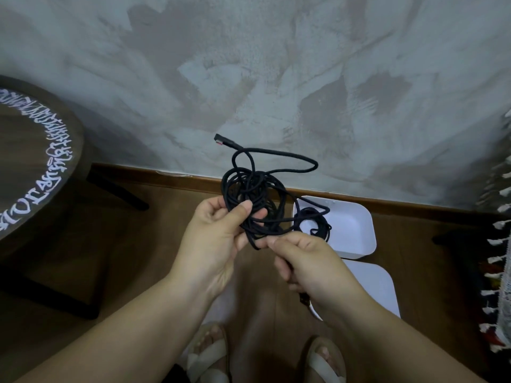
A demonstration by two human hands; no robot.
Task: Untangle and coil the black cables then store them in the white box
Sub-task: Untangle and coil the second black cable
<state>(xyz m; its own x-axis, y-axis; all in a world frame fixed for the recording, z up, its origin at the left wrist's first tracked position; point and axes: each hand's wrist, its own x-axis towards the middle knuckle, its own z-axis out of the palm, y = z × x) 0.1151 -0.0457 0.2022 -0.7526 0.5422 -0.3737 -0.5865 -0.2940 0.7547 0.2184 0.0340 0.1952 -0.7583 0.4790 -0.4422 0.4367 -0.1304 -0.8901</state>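
A tangled black cable [257, 186] hangs in the air in front of me, its angled plug [219, 140] sticking up to the left. My left hand [218, 233] grips the bundle's loops between thumb and fingers. My right hand [307, 264] pinches a strand at the bundle's lower edge, and a black plug end pokes out below its palm. On the floor behind stands the white box [356, 233], open, with a second black cable [315, 219] coiled inside at its left.
A white lid [373, 286] lies on the wooden floor just in front of the box. A round dark table [33, 161] with white lettering stands at the left. A fringed rug edge [497, 272] runs along the right. My sandalled feet are below.
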